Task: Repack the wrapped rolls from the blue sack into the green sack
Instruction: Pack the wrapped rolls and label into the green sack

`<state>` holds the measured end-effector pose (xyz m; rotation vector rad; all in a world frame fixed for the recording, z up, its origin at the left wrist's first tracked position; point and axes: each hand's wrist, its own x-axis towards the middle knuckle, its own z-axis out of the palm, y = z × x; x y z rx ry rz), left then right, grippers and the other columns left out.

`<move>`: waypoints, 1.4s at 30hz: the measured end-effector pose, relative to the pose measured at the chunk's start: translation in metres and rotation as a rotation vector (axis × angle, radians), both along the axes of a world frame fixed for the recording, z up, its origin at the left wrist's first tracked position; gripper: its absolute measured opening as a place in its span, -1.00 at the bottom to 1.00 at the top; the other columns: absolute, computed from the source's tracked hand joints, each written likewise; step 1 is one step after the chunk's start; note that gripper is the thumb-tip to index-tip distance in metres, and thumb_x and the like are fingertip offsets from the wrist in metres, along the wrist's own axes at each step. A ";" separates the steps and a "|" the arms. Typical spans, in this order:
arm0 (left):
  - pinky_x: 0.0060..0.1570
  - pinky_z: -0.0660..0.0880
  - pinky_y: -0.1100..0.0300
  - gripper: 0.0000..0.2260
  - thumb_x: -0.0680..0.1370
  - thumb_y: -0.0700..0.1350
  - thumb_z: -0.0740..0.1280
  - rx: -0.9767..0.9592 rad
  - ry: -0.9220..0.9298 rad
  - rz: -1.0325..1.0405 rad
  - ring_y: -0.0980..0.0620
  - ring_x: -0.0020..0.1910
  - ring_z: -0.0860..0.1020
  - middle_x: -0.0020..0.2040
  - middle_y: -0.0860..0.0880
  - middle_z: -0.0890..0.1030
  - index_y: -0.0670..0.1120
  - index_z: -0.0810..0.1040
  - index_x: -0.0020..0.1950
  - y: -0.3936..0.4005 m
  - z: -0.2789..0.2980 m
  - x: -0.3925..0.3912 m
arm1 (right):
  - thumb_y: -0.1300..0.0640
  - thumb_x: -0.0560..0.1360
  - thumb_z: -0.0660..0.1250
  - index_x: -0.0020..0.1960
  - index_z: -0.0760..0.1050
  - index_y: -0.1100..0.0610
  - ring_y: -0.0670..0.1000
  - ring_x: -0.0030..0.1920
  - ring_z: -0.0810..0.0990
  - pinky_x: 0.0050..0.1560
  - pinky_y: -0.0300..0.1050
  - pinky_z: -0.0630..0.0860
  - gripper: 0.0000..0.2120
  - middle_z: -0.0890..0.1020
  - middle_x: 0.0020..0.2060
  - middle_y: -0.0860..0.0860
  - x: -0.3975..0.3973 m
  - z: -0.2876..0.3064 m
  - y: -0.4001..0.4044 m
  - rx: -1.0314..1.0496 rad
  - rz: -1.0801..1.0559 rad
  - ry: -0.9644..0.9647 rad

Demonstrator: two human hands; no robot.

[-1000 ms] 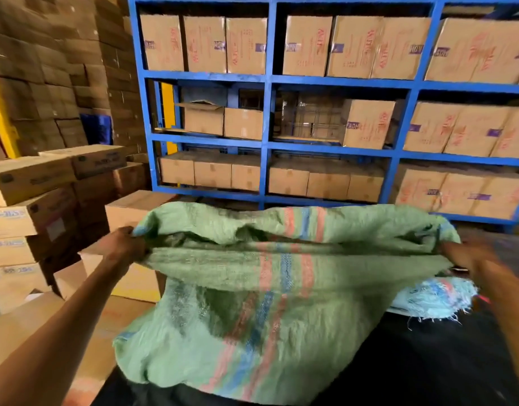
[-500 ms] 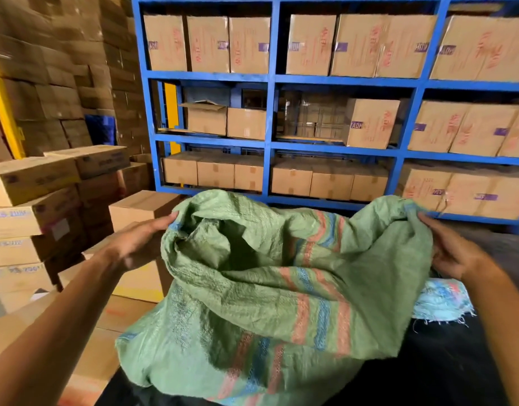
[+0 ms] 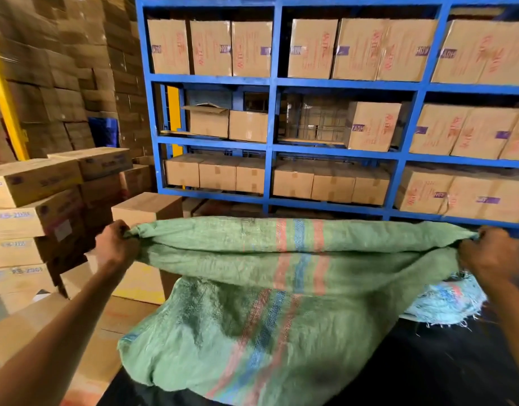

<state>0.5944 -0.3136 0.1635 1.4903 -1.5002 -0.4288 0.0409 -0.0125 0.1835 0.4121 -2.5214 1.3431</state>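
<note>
The green woven sack (image 3: 252, 332), with red and blue stripes down its middle, hangs in front of me over a black surface (image 3: 428, 370). Its mouth edge is stretched taut and flat from side to side. My left hand (image 3: 114, 244) grips the left corner of the mouth. My right hand (image 3: 492, 256) grips the right corner. A frayed piece of the pale blue sack (image 3: 445, 306) shows below my right hand, mostly hidden behind the green sack. No wrapped rolls are visible.
A blue steel rack (image 3: 270, 148) full of cardboard cartons stands straight ahead. Stacked cartons (image 3: 32, 218) rise at the left, and one carton (image 3: 147, 206) sits just beyond my left hand. A yellow post (image 3: 6, 92) stands far left.
My hands have moved apart, pulling the sack's mouth from a loose, bunched opening into a tight straight line.
</note>
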 end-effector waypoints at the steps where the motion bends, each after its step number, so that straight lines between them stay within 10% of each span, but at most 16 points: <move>1: -0.23 0.44 0.05 -0.84 0.45 -0.39 0.25 0.054 0.068 -0.023 -0.18 -0.11 0.49 -0.07 -0.32 0.56 -0.33 0.53 0.00 0.002 -0.002 -0.006 | 0.26 0.36 0.34 -0.25 0.50 0.24 0.23 -0.24 0.58 -0.17 0.09 0.52 -0.95 0.56 -0.28 0.28 0.001 -0.001 -0.001 -0.014 0.014 -0.001; 5: -0.42 0.44 0.17 -0.92 0.50 -0.28 0.33 0.329 0.397 -0.275 -0.07 -0.32 0.54 -0.10 -0.29 0.56 -0.30 0.55 -0.06 -0.001 0.003 -0.017 | 0.21 0.46 0.35 0.05 0.52 0.34 0.10 -0.32 0.51 -0.32 -0.14 0.47 -0.76 0.58 -0.20 0.23 0.010 0.002 -0.007 -0.174 0.266 -0.387; 10: -0.15 0.52 0.11 -0.79 0.55 -0.22 0.17 0.487 0.672 -0.759 -0.03 -0.25 0.62 -0.19 -0.13 0.67 -0.27 0.55 0.05 0.011 0.025 -0.024 | 0.19 0.46 0.36 -0.04 0.52 0.18 -0.01 -0.41 0.66 -0.41 -0.18 0.62 -0.90 0.68 -0.38 0.07 0.053 0.029 -0.005 -0.390 0.719 -0.626; 16: 0.07 0.52 0.12 -0.85 0.57 -0.23 0.27 0.366 0.341 -0.684 -0.02 0.03 0.59 0.13 -0.19 0.62 -0.24 0.62 0.00 0.011 0.023 -0.027 | -0.05 -0.38 0.68 -0.04 0.56 0.21 0.02 -0.28 0.71 -0.36 -0.20 0.61 -0.07 0.72 -0.27 0.12 0.078 0.016 -0.020 -0.322 0.938 -0.704; 23: 0.06 0.45 0.08 -0.46 0.14 0.14 0.61 0.318 0.000 -0.746 -0.07 0.01 0.59 -0.04 -0.13 0.67 -0.16 0.64 -0.04 0.015 -0.002 -0.029 | 0.19 0.36 0.48 0.14 0.53 0.28 0.12 -0.04 0.64 -0.08 -0.08 0.57 -0.62 0.66 0.00 0.21 0.112 -0.020 -0.050 -0.197 0.812 -0.724; 30: -0.29 0.41 0.11 -0.79 0.39 -0.20 0.51 -0.150 -0.250 -0.470 -0.13 -0.25 0.50 -0.23 -0.16 0.53 -0.26 0.54 -0.12 0.017 -0.011 -0.041 | 0.17 0.36 0.51 -0.09 0.58 0.26 0.05 -0.22 0.59 -0.20 -0.14 0.52 -0.79 0.66 -0.17 0.14 0.150 -0.046 -0.073 -0.129 0.692 -0.513; 38: -0.35 0.46 0.14 -0.76 0.48 -0.17 0.43 0.199 0.025 -0.584 -0.07 -0.26 0.54 -0.10 -0.24 0.60 -0.20 0.41 0.00 0.020 -0.019 -0.051 | 0.19 0.33 0.54 0.01 0.42 0.20 0.03 -0.18 0.54 -0.20 -0.11 0.50 -0.62 0.55 -0.13 0.09 0.174 -0.066 -0.096 -0.045 0.665 -0.449; 42: 0.02 0.42 -0.03 -0.58 0.25 -0.10 0.52 0.419 0.329 -0.788 -0.16 0.01 0.55 0.00 -0.25 0.61 -0.15 0.48 0.03 0.023 -0.012 -0.040 | 0.12 0.39 0.45 0.02 0.40 0.18 0.14 -0.12 0.55 -0.16 -0.03 0.48 -0.68 0.57 -0.05 0.13 0.178 -0.071 -0.100 0.082 0.477 -0.020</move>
